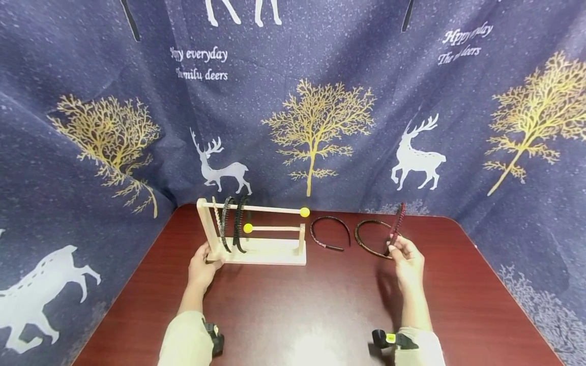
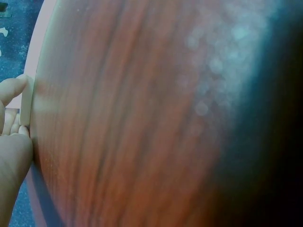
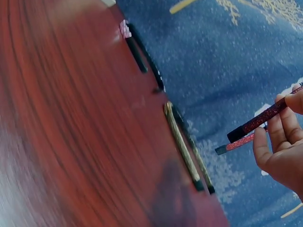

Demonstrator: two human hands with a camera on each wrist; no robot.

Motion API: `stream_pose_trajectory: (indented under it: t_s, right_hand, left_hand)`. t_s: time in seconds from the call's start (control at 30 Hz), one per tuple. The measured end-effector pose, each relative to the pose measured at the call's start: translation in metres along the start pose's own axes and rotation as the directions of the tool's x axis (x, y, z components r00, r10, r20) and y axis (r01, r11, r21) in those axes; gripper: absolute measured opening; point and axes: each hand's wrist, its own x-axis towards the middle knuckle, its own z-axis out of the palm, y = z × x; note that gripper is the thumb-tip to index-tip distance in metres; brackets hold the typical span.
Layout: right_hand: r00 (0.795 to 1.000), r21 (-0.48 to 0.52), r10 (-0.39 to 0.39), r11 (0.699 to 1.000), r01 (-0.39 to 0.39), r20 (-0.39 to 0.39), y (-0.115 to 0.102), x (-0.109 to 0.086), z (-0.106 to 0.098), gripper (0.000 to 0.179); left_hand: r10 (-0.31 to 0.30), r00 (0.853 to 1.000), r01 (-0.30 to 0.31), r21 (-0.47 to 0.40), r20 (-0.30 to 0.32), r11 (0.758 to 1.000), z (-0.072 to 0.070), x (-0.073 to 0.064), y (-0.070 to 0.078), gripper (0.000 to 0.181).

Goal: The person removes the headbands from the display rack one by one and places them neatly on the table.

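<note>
A wooden headband stand (image 1: pixel 270 252) with two yellow-tipped rods is on the table, left of centre. My left hand (image 1: pixel 202 269) grips the left end of its base; in the left wrist view, thumb and fingers (image 2: pixel 13 87) pinch the pale wood edge. From the upper rod hang a light beaded headband (image 1: pixel 216 216), a grey-black headband (image 1: pixel 224 229) and a black headband (image 1: pixel 237 230). On the right, my right hand (image 1: pixel 409 264) holds a glittery red headband (image 1: pixel 399 219) raised above the table, its dark-tipped ends pointing out past the fingers in the right wrist view.
A gold-brown headband (image 1: pixel 361 243) lies on the table beside my right hand. Left of it lies a dark headband (image 1: pixel 336 219) with a pinkish section. The reddish-brown table (image 1: pixel 293 300) ends at a blue curtain (image 1: pixel 293 61) printed with deer and trees.
</note>
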Motion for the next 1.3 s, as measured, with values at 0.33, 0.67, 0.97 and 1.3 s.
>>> stream_pose_trajectory:
  t_s: [0.33, 0.67, 0.97, 1.3]
  right_hand:
    - [0.999, -0.154, -0.002, 0.988, -0.006, -0.05, -0.008, 0.003, -0.029, 0.022]
    - [0.992, -0.241, 0.042, 0.968, -0.07, -0.121, -0.007, 0.014, -0.062, 0.022]
    - [0.986, -0.421, 0.002, 0.904, -0.073, -0.166, -0.008, 0.023, -0.088, 0.023]
    - [0.996, -0.685, -0.04, 0.728, -0.025, -0.078, -0.004, 0.037, -0.105, 0.025]
  left_hand:
    - [0.014, 1.0, -0.014, 0.005, -0.002, 1.0, 0.002, -0.001, 0.001, 0.073]
    - [0.004, 1.0, -0.004, 0.031, -0.001, 1.0, 0.0, -0.001, 0.001, 0.074]
    - [-0.014, 1.0, 0.014, 0.034, 0.012, 0.999, 0.002, 0.001, -0.001, 0.075]
    - [-0.016, 1.0, 0.016, 0.034, 0.002, 0.999, -0.001, 0.0, -0.002, 0.075]
